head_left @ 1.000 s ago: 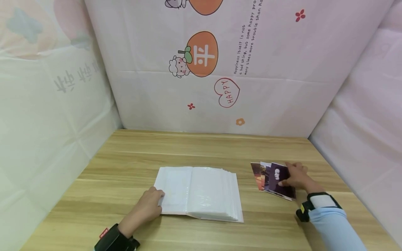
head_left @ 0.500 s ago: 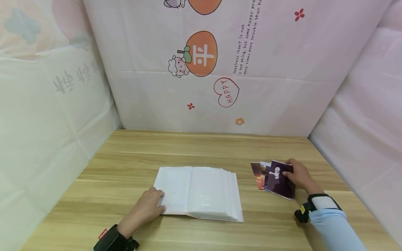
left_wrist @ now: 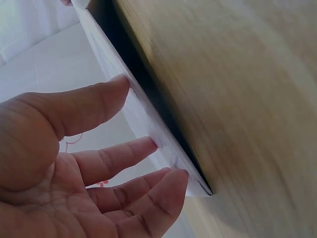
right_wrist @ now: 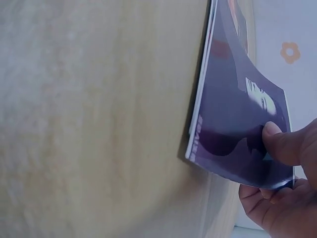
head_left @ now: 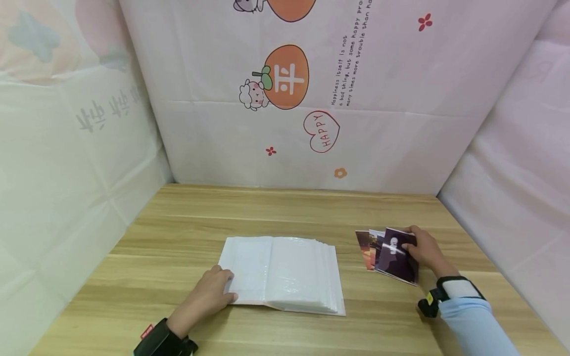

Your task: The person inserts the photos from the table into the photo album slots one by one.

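Note:
An open photo album [head_left: 291, 272] with white pages and clear sleeves lies on the table. At its left edge rests my left hand [head_left: 208, 289], fingertips and thumb touching the page; in the left wrist view the fingers [left_wrist: 116, 158] are spread and slightly bent, not wrapped round the edge. On the right, my right hand [head_left: 425, 249] pinches a dark purple photo [head_left: 398, 264] by its right side. The right wrist view has the thumb [right_wrist: 285, 144] on its face, the fingers behind, and the photo bowed upward. Beneath and left of it lie other photos [head_left: 365, 247], partly covered.
The wooden table [head_left: 285, 210] is enclosed by white printed cloth walls [head_left: 213, 143] at the back and both sides. A stretch of bare wood separates album and photos.
My right thumb has shifted up and the photo's right part is now pinched and lifted slightly, rather than pressed flat. The left hand stays by the album, its thumb slightly further onto the page.

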{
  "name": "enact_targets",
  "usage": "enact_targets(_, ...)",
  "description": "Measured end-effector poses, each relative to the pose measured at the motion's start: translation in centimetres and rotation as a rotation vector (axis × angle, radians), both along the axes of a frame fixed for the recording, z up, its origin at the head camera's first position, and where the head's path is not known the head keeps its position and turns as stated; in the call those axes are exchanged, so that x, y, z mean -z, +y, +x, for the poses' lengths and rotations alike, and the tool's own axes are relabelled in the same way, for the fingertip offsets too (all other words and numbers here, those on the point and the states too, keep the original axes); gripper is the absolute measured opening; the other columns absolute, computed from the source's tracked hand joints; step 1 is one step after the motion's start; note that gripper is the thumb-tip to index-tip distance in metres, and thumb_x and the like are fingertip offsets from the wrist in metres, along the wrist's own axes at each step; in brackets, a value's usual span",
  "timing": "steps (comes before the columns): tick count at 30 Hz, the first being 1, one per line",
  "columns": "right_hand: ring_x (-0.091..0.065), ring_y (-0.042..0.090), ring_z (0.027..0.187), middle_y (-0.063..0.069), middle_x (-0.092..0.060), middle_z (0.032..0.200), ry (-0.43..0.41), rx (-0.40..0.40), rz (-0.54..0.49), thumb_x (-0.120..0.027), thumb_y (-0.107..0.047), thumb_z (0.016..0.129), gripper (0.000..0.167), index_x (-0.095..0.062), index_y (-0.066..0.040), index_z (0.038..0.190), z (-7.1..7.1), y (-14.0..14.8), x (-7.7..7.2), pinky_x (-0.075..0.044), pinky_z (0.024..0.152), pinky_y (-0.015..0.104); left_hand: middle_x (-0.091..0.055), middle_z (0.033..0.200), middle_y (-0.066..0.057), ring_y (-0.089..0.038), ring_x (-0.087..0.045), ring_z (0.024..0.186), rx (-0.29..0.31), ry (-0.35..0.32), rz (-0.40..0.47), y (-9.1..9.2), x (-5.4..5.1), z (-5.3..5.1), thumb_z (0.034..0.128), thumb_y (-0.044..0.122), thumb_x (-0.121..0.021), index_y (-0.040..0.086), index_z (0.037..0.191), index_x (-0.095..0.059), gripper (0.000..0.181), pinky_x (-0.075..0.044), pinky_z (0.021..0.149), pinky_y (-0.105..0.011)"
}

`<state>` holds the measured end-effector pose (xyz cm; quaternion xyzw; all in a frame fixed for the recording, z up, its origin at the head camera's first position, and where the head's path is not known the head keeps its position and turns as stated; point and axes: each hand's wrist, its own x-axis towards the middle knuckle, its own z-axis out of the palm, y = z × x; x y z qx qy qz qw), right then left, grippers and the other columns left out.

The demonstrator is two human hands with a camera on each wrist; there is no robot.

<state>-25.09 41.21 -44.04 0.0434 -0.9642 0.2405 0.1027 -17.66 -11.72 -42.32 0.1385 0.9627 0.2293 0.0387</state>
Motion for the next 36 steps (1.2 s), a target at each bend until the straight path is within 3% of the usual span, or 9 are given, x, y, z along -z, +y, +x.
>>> enact_targets(7,-0.045,0.052,0.103,0.041,-0.046,0.114,-0.035,-0.001,-0.034,-0.057,0.003,0.086,0.039,-0.044,0.014,0.121,0.0,0.0,-0.1,-0.033,0.086,0.063,-0.054,0.094,-0.016,-0.028,-0.051,0.083,-0.008,-0.011,-0.009,0.0,0.2,-0.2,0.0730,0.019,-0.078,-0.007,0.106,-0.062,0.045,-0.044,0.075,-0.044)
enact_targets(19,-0.049,0.050,0.098,0.041,-0.049,0.110,0.064,-0.029,-0.080,-0.058,0.002,0.085,0.042,-0.045,0.014,0.123,-0.4,-0.9,-1.5,-0.037,0.081,0.058,-0.053,0.094,-0.018,-0.028,-0.051,0.082,-0.015,-0.012,0.003,0.2,0.2,-0.1,0.0718,0.021,-0.079,-0.008,0.106,-0.061,0.048,-0.044,0.075,-0.044)
enact_targets(27,-0.049,0.046,0.096,0.041,-0.048,0.110,0.011,-0.037,-0.093,-0.056,0.002,0.087,0.042,-0.042,0.011,0.126,-0.5,-1.9,-1.7,-0.038,0.079,0.054,-0.053,0.093,-0.018,-0.028,-0.051,0.082,-0.017,-0.011,-0.002,0.4,0.2,-0.1,0.0718,0.021,-0.079,-0.008,0.106,-0.061,0.048,-0.045,0.074,-0.044)
enact_targets(31,-0.046,0.046,0.101,0.040,-0.044,0.118,-0.018,-0.037,-0.134,-0.054,0.000,0.089,0.043,-0.041,0.009,0.129,-1.1,-3.0,-1.9,-0.038,0.080,0.054,-0.052,0.091,-0.017,-0.027,-0.050,0.080,-0.024,-0.004,-0.015,0.5,0.3,-0.1,0.0710,0.020,-0.080,-0.007,0.104,-0.061,0.047,-0.045,0.071,-0.043)
enact_targets(36,-0.047,0.047,0.103,0.038,-0.046,0.118,0.012,-0.071,-0.157,-0.055,0.002,0.089,0.041,-0.043,0.009,0.128,-2.2,-5.1,-2.2,-0.037,0.083,0.054,-0.051,0.089,-0.016,-0.026,-0.048,0.078,-0.028,-0.002,-0.020,0.5,0.4,-0.1,0.0706,0.020,-0.080,-0.007,0.102,-0.061,0.046,-0.044,0.069,-0.041)
